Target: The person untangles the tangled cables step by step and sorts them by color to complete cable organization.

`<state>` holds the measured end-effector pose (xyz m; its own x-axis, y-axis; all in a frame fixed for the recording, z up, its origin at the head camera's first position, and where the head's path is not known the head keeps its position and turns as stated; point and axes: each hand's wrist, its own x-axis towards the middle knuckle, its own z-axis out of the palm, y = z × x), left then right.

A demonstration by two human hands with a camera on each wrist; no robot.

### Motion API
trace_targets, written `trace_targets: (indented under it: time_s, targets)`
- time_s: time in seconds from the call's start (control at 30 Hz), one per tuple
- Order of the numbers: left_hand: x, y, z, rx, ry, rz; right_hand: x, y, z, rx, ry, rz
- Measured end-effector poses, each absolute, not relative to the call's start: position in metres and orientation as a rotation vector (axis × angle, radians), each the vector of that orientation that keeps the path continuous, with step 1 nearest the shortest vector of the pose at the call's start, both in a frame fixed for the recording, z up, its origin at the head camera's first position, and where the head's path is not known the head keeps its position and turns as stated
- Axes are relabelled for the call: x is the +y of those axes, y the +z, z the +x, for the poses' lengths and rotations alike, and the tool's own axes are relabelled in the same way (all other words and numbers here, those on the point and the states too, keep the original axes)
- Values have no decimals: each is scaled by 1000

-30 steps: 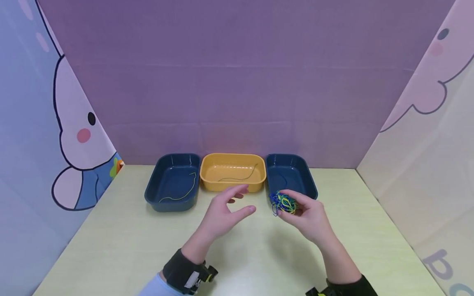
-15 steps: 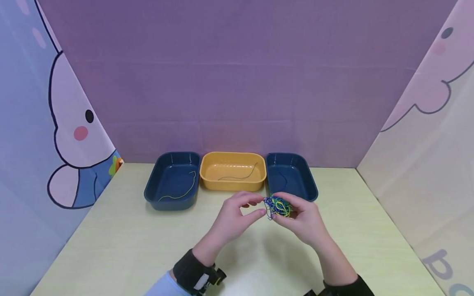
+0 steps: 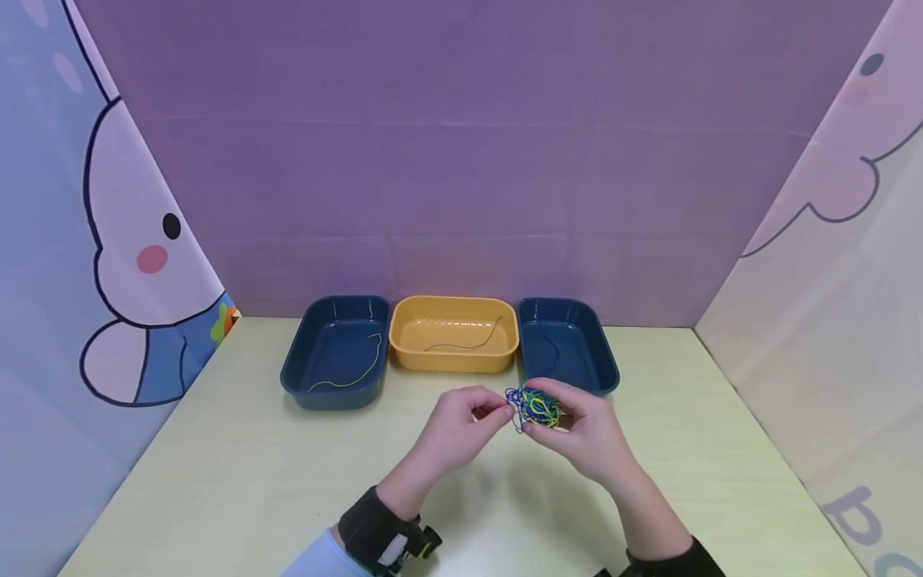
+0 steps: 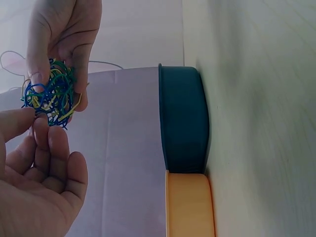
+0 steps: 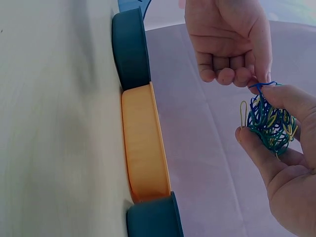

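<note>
A tangled bundle of blue, green and yellow strings (image 3: 541, 407) is held above the table by my right hand (image 3: 587, 429), whose thumb and fingers grip it from the right. With thumb and index fingertip, my left hand (image 3: 457, 426) pinches a blue strand at the bundle's left edge. In the right wrist view the blue strand (image 5: 264, 84) runs from the tangle (image 5: 271, 123) to the left fingertips. The other fingers of the left hand (image 4: 39, 192) are curled beneath, as the left wrist view shows.
Behind the hands stand three trays in a row: a blue one (image 3: 292, 377) with a yellow string (image 3: 360, 378), a yellow one (image 3: 454, 363) with a thin dark string (image 3: 469, 347), and another blue one (image 3: 609, 373) with a blue string (image 3: 555, 353). A purple backdrop (image 3: 461, 160) rises behind.
My left hand has moved right to the bundle and closed its thumb and index finger on a blue strand. The right hand has brought the bundle slightly left and down.
</note>
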<state>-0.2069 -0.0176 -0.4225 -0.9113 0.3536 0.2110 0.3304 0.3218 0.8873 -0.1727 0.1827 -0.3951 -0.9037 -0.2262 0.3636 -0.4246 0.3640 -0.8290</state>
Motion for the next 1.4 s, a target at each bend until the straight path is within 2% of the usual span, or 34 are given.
trace_targets:
  time_s: [0.83, 1.17, 1.4]
  targets:
    - [-43, -412, -214, 2608, 1747, 557, 199, -388, -173, -2442, 1487, 494]
    - [-53, -408, -216, 2612, 1824, 561, 214, -413, -188, -2443, 1524, 487]
    - [-57, -402, -214, 2581, 1871, 549, 219, -416, -189, -2378, 1547, 532]
